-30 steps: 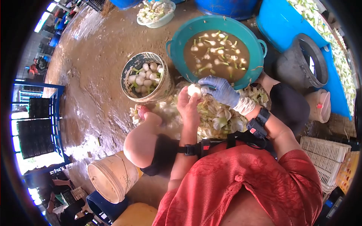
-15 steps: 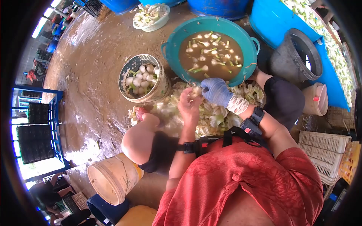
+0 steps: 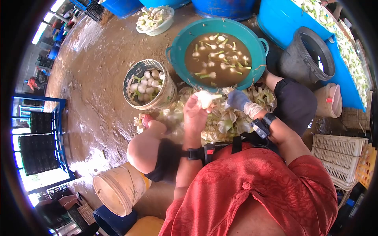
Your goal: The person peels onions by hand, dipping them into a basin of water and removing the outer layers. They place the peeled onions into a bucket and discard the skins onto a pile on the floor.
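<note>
My bare left hand (image 3: 194, 112) is closed around a white bulb (image 3: 204, 99) whose short pale stem points right. To the right of the bulb, and apart from it, my right hand (image 3: 237, 100) wears a blue glove. Its fingers are curled together, and what they hold is too small to make out. Below both hands lies a heap of peeled leaves (image 3: 226, 120). A bucket (image 3: 170, 92) of white bulbs stands left of my left hand. Beyond my hands, a green basin (image 3: 179, 43) has bulbs with stems floating in brown water.
A small bowl (image 3: 167, 24) of peelings sits at the back. At the right are a grey bucket (image 3: 289, 63), a blue container (image 3: 275, 23) of leafy pieces and white crates (image 3: 334, 157). A beige bucket (image 3: 114, 192) lies tipped at lower left on the wet floor (image 3: 94, 82).
The bulb in my left hand now shows its white body and stem. My gloved right hand has moved right and slightly down, away from the bulb.
</note>
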Demonstrator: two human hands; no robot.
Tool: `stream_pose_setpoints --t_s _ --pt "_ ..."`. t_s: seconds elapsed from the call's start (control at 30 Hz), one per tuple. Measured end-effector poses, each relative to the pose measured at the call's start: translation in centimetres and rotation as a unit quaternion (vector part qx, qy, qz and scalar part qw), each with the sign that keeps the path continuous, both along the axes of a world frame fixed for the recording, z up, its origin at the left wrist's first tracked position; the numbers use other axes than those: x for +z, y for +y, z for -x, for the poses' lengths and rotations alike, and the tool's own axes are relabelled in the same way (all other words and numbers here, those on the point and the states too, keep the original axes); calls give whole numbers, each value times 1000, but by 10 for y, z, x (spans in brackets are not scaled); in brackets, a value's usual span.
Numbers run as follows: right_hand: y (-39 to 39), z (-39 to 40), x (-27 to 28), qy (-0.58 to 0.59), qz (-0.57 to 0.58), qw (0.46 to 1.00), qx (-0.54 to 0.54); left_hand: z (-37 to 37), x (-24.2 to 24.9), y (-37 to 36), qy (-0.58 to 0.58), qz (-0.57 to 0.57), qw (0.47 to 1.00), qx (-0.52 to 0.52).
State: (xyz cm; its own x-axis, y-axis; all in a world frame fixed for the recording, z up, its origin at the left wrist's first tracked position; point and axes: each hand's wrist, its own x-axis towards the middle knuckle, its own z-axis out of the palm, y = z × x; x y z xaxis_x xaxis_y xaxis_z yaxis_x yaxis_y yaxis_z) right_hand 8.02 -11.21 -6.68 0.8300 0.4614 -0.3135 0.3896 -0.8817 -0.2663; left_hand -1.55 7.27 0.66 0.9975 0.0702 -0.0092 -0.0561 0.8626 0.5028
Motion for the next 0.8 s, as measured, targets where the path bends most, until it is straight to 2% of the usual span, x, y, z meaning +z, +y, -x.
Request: stream_pose_setpoints --t_s 0.03,0.07,0.1,0.13,0.17,0.2,0.27,0.3,0.33,0.4,0.47,0.5,0.57,0.67,0.73,0.77,0.8 --pt "-2 -4 -5 19 54 996 64 0 -4 2 -3 36 999 -2" --pt "-5 -4 -10 20 55 996 65 2 -8 3 -4 73 997 -2" --pt "-7 1 -5 143 -282 948 -20 4 -9 4 0 74 997 -2" --pt "-9 5 13 244 -580 770 -106 3 -10 4 21 67 998 -6" --pt "-5 7 30 292 -616 712 -170 1 -9 3 40 60 997 -11" --pt "-1 7 50 291 -617 711 -171 0 -11 2 40 60 997 -13" --pt "6 7 77 251 -571 779 -61 -2 -16 1 76 5 997 -19" --pt "9 5 80 284 -462 839 -44 -3 -16 -1 75 4 997 -20" --pt "11 5 77 283 -462 839 -44 -4 -17 -3 94 -22 995 -7" --pt "16 6 71 65 -433 894 89 -4 -15 -8 114 -47 992 8" --pt "16 7 72 81 -419 898 101 -2 -10 -13 156 -196 968 19" --pt "16 8 73 97 -405 902 111 0 -10 -12 158 -196 967 19" --pt "15 10 73 111 -391 906 120 4 -9 -8 141 -315 938 -31" --pt "11 10 66 164 -385 901 112 4 -7 -8 166 -315 934 -41" --pt "7 10 62 109 -454 873 144 5 -1 -5 159 -322 932 -48" --pt "7 12 59 109 -454 873 144 5 1 -5 151 -330 930 -54" --pt "7 15 55 59 -402 897 174 5 3 -8 151 -330 930 -55"
